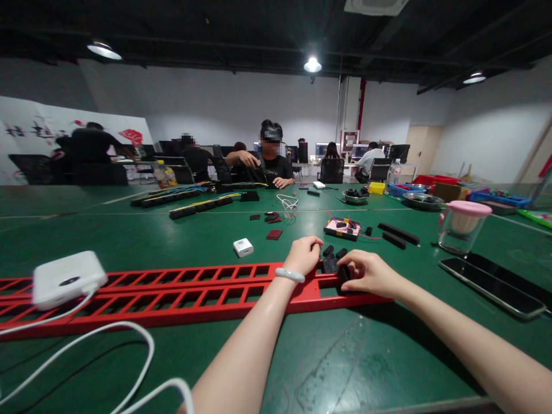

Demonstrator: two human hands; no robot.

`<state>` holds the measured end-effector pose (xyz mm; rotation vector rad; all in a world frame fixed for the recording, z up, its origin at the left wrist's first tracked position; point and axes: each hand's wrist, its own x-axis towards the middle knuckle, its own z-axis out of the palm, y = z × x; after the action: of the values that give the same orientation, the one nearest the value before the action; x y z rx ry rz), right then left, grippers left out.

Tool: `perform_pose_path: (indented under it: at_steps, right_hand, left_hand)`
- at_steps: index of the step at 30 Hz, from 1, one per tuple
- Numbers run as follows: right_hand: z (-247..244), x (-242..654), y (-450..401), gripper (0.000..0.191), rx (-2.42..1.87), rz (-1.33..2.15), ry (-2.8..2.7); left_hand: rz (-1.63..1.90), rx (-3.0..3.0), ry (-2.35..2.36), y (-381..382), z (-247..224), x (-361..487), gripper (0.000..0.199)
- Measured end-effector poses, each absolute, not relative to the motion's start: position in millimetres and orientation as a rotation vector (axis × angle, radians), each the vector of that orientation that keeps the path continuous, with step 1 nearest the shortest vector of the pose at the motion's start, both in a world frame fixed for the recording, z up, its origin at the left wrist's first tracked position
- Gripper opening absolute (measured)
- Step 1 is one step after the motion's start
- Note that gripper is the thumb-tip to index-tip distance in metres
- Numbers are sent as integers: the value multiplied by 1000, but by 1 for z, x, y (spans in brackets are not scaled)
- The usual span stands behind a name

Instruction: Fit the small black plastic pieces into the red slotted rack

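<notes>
Over the right end of the red frame [304, 302], the right hand [366, 273] pinches a black block [345, 273]; the left hand [305, 255] lies over the frame, fingers curled, any grip impossible to tell. Beyond the frame, 2 metal bowls [356, 201] hold dark parts [357, 194].

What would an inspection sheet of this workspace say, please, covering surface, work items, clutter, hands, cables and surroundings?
Surface: green table, marked near the front.
Work items: red frame lying flat; black blocks grouped at its right part.
Clutter: phone and lidded jug at right; white device at the frame's left part; charger beyond the frame.
Hands: left at the frame, grip unclear; right pinching a black piece.
Cables: white cable looping across the front left.
Surroundings: person opposite; others at desks behind.
</notes>
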<state>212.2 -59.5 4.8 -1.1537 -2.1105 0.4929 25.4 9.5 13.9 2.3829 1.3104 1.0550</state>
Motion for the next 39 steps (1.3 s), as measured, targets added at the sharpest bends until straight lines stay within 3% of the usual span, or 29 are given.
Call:
perform_pose_path:
  at_steps: [39]
  right_hand:
    - [10,224,-61,50,-1200,582,-2317]
  left_hand:
    - [938,2389,1230,4,15,28,25]
